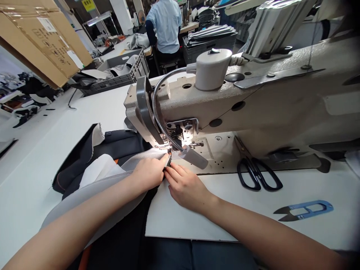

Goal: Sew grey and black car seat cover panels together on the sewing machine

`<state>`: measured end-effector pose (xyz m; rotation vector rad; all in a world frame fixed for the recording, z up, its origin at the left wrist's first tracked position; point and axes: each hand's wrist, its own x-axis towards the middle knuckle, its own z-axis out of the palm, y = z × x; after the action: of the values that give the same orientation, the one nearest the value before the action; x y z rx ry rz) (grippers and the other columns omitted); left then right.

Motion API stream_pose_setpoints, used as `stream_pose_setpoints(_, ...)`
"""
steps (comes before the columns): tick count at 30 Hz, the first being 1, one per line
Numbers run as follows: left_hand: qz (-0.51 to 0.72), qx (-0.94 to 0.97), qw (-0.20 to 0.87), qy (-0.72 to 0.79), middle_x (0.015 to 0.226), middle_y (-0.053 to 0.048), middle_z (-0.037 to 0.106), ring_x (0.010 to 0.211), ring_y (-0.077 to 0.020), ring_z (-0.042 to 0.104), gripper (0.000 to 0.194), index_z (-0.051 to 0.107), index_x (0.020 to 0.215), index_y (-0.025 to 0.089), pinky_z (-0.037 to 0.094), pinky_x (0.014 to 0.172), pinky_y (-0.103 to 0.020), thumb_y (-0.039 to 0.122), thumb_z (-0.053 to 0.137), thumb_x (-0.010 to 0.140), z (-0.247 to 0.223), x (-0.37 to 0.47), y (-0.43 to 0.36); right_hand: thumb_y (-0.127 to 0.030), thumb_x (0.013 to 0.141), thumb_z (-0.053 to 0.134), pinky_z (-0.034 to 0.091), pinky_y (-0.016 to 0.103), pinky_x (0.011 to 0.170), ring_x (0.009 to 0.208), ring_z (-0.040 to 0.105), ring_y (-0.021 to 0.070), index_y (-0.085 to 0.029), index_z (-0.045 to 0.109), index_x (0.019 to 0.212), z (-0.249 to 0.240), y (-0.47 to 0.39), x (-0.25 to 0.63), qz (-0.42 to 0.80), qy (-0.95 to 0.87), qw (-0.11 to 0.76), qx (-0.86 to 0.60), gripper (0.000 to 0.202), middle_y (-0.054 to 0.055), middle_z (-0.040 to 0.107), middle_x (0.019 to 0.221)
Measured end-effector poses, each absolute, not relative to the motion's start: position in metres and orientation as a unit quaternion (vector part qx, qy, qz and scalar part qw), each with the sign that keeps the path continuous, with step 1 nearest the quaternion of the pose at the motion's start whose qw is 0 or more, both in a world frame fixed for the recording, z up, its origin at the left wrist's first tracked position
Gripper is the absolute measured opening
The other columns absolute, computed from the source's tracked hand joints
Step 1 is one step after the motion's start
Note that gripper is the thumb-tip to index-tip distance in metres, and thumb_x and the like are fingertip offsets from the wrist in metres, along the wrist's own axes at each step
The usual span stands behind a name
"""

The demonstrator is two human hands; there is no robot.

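- Black and pale grey fabric (140, 159) lies under the needle end of the sewing machine (225, 112), its narrow black edge caught in the light there.
- The left hand (150, 173) grips narrowly, index finger stretched along that edge, thumb tucked beside it, holding the fabric.
- The right hand (188, 187) lies low, fingers close together, tips at the same edge; whether they pinch it I cannot tell.
- Grey mesh and smooth black cloth spread left of the machine in loose folds, with a small orange patch and a white flap.
- A ribbed metal hose (154, 101) curves down the machine's front to a pale, tube-shaped lamp (195, 157).
- Black-handled scissors (254, 168) rest partly on the machine's metal base; blue snips (306, 214) lie nearer, on the smooth white table (180, 221).
- Beyond, a cardboard box (47, 48) carries white labels and printed symbols, and a yellow sign (88, 4) hangs behind; the writing is too small to read.
- Farther back stand a grey plastic crate (112, 84) of cloth pieces, a dark bin (209, 47) of stacked sheets, and a person (165, 26) in a light blue shirt.
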<state>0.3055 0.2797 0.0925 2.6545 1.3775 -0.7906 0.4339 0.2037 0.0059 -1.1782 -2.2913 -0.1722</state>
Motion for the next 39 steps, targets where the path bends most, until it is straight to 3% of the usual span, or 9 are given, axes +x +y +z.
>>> stream_pose_setpoints(3,-0.251,0.858,0.026,0.448,0.082,-0.01,0.068,0.076,-0.0316,0.066,0.051,0.044,0.13,0.021,0.043,0.057,-0.034,0.018,0.04,0.079,0.091,0.303,0.28,-0.014,0.085,0.043,0.045,0.042,0.097,0.113,0.052,0.0308,0.001,0.06,0.113,0.003,0.204,0.434,-0.076,-0.853,0.287,-0.43,0.036,0.019,0.061,0.114)
stream_pose_setpoints(10,-0.162,0.894,0.097,0.407,0.096,-0.007,0.068,0.082,-0.0255,0.064,0.044,0.05,0.122,0.024,0.042,0.061,-0.031,0.017,0.037,0.08,0.087,0.291,0.287,-0.011,0.083,0.041,0.047,0.043,0.097,0.113,0.055,0.03,0.004,0.059,0.115,-0.006,0.205,0.431,-0.1,-0.861,0.289,-0.406,0.04,0.024,0.061,0.117)
stream_pose_setpoints(18,-0.206,0.881,0.051,0.424,0.085,-0.01,0.067,0.074,-0.0279,0.064,0.039,0.053,0.119,0.02,0.042,0.058,-0.033,0.019,0.037,0.083,0.084,0.3,0.286,-0.012,0.083,0.043,0.043,0.044,0.102,0.118,0.052,0.0318,0.007,0.055,0.12,-0.003,0.206,0.429,-0.059,-0.86,0.275,-0.427,0.044,0.026,0.056,0.124)
stream_pose_setpoints(24,-0.155,0.9,0.073,0.402,0.084,-0.009,0.065,0.077,-0.0245,0.062,0.024,0.057,0.096,0.018,0.044,0.062,-0.032,0.023,0.035,0.087,0.079,0.296,0.292,-0.017,0.085,0.041,0.044,0.048,0.102,0.122,0.048,0.0325,0.006,0.054,0.119,-0.001,0.21,0.431,-0.025,-0.857,0.28,-0.431,0.043,0.027,0.054,0.126)
stream_pose_setpoints(29,-0.104,0.915,0.137,0.364,0.081,-0.004,0.062,0.076,-0.0195,0.058,0.006,0.05,0.076,0.02,0.043,0.065,-0.03,0.021,0.045,0.08,0.083,0.288,0.3,-0.016,0.086,0.041,0.042,0.045,0.104,0.12,0.05,0.0309,0.004,0.055,0.12,-0.003,0.209,0.432,-0.034,-0.862,0.281,-0.42,0.042,0.023,0.057,0.124)
stream_pose_setpoints(35,-0.096,0.904,0.205,0.364,0.072,0.0,0.058,0.067,-0.0158,0.052,0.017,0.043,0.066,0.02,0.038,0.06,-0.029,0.015,0.037,0.081,0.085,0.291,0.3,-0.016,0.083,0.044,0.04,0.045,0.105,0.121,0.049,0.0316,0.008,0.051,0.123,0.001,0.21,0.431,-0.015,-0.869,0.259,-0.421,0.046,0.027,0.055,0.123)
stream_pose_setpoints(39,-0.087,0.903,0.215,0.361,0.077,-0.001,0.061,0.072,-0.0168,0.055,0.017,0.046,0.07,0.02,0.041,0.064,-0.029,0.016,0.036,0.082,0.083,0.293,0.301,-0.017,0.083,0.044,0.04,0.046,0.105,0.122,0.047,0.0321,0.006,0.051,0.122,0.001,0.209,0.429,-0.012,-0.866,0.259,-0.427,0.045,0.026,0.055,0.122)
